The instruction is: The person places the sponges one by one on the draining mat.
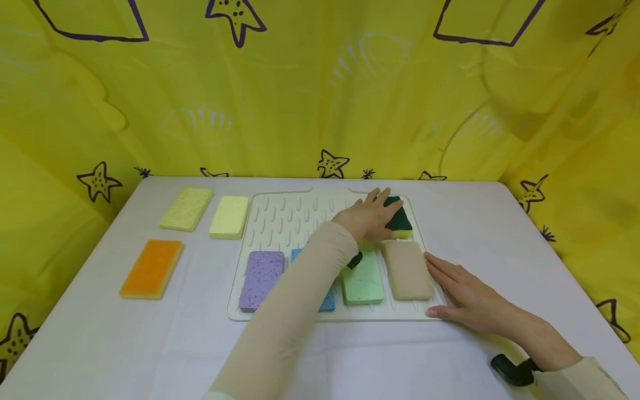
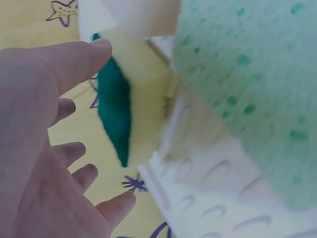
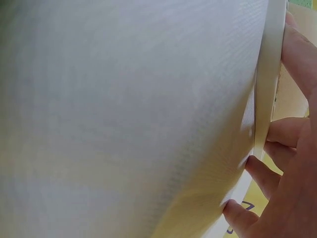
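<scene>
My left hand point(image 1: 367, 218) reaches across the drying mat point(image 1: 272, 216) with its fingers spread at a green and yellow scouring sponge point(image 1: 398, 216). In the left wrist view the thumb touches or nearly touches the sponge point(image 2: 114, 109), while the other fingers stand apart from it. My right hand point(image 1: 467, 297) lies at the mat's right edge, its fingers extended and fingertips touching the rim. Beside it on the mat is a beige sponge point(image 1: 407, 270). A light green sponge point(image 1: 363, 280), a partly hidden blue sponge point(image 1: 327, 301) and a purple sponge point(image 1: 261, 280) lie along the front.
Left of the mat, on the white tabletop point(image 1: 200, 344), lie an orange sponge point(image 1: 151, 269) and two pale yellow sponges, one farther left point(image 1: 187, 208) and one by the mat point(image 1: 229, 217). A yellow patterned curtain point(image 1: 280, 111) hangs behind the table.
</scene>
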A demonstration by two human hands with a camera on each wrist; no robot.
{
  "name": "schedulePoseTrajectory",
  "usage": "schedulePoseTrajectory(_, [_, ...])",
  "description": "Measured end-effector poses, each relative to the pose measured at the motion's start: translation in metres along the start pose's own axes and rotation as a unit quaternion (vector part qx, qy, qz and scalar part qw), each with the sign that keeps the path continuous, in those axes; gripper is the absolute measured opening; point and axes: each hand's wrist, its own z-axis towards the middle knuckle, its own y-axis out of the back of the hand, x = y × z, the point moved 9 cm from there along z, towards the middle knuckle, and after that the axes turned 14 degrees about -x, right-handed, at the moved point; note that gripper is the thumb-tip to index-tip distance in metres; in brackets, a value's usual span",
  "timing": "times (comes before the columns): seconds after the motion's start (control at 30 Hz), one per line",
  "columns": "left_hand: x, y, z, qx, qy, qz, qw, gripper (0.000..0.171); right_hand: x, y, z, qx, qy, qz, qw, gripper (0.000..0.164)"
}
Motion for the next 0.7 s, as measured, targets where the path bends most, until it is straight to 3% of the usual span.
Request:
schedulePoseTrajectory(0.23, [0.005,0.013,-0.004,-0.01,-0.025,0.011,0.9996,0.075,0.001,0.001,0.0,-0.003,0.003,-0.003,1.0,0.092])
schedulePoseTrajectory(0.7, [0.02,0.039,-0.034,-0.046,-0.062,-0.015,0.9969,0.074,0.0,0.0,-0.001,0.0,0.0,0.002,1.0,0.092])
